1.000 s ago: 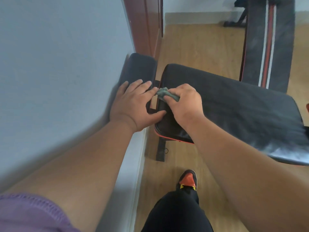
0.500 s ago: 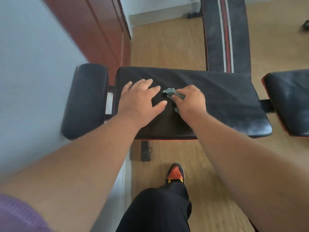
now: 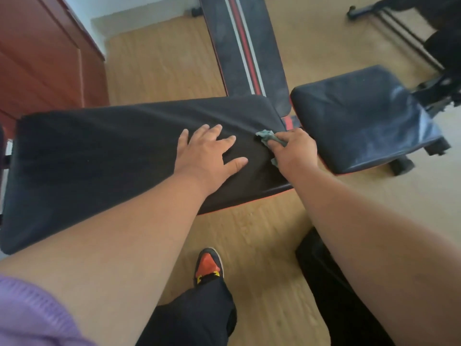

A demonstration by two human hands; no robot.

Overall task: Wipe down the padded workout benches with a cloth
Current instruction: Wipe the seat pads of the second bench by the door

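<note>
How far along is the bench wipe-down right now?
Nothing shows as finished for certain. In hand: the right hand holds the green cloth at the right end of the long black pad, with the left hand resting flat on it. Apparently left: the seat pad and the striped bench behind.

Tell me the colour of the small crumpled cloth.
Grey-green crumpled cloth, seen in the head view.

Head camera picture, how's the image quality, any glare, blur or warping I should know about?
Head view: glare whitens the shiny seat pad at right; the black frame in the top right corner is smeared; wide-angle warping bows the long bench pad; both hands, left and right with the cloth, stay fairly sharp.
</note>
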